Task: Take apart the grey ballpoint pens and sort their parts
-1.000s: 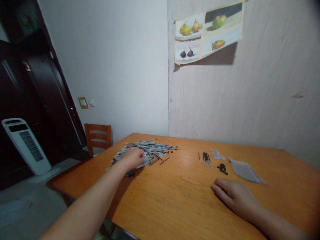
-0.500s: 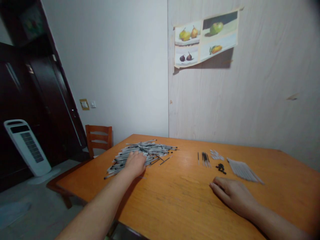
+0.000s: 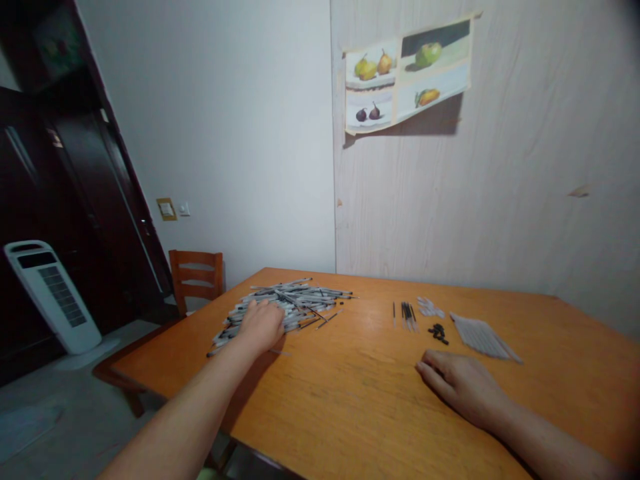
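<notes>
Stretching across the foreground is a scuffed orange-brown wooden table [image 3: 345, 407], and here's the right hand [image 3: 457, 383] resting on it, fingers loosely curled; whether anything sits inside, I can't tell. Just beyond it: a cluster of small black cylinders [image 3: 439, 333], a flat row of slim translucent tubes [image 3: 483, 337], then thin black-and-clear rods [image 3: 409, 315] side by side and short clear pieces [image 3: 430, 307]. Over on the far left, the left hand [image 3: 263, 325] is palm down at the near side of a heap of slim grey-and-black sticks [image 3: 300, 300] that spreads beyond it and to both sides; fingertips hidden, so its grip I can't call. Further back, a slatted brown wooden chair [image 3: 197, 273], then a pale wall [image 3: 250, 133] and a sheet of painted fruit [image 3: 410, 73].
</notes>
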A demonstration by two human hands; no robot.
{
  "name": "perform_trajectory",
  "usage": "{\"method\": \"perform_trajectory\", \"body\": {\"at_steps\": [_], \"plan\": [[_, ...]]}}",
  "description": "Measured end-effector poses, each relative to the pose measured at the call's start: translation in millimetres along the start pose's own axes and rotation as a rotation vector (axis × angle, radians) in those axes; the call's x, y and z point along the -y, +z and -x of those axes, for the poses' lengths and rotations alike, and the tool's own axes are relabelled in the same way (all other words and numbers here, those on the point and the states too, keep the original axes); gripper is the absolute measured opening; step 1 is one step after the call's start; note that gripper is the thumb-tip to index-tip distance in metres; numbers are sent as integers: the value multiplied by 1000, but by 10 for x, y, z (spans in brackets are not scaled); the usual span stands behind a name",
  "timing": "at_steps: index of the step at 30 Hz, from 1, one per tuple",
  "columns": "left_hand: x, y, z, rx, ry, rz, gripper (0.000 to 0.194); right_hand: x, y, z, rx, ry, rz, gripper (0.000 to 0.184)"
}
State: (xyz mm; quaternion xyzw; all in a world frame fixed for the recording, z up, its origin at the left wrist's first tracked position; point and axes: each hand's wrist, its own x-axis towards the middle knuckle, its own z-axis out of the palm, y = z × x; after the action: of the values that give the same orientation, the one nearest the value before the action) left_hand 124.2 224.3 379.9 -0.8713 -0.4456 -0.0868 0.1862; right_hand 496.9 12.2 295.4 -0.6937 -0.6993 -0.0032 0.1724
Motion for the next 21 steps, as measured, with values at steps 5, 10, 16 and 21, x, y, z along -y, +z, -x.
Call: {"method": "perform_trajectory", "body": {"at_steps": [5,10,16,21], "plan": [[-109,-39,-76,-18,-150,463,14,-14,30,-7,-22,-20,13,38],[-614,-91,-272,-87,-282,1345,25,12,25,-17,-27,-7,22,36],[-1319,-186,-487,27,-345,1937,26,50,7,-33,-35,8,8,34],[-1910,-188,-602,126,-408,2142,31,31,-7,-35,-50,37,-123,34]]}}
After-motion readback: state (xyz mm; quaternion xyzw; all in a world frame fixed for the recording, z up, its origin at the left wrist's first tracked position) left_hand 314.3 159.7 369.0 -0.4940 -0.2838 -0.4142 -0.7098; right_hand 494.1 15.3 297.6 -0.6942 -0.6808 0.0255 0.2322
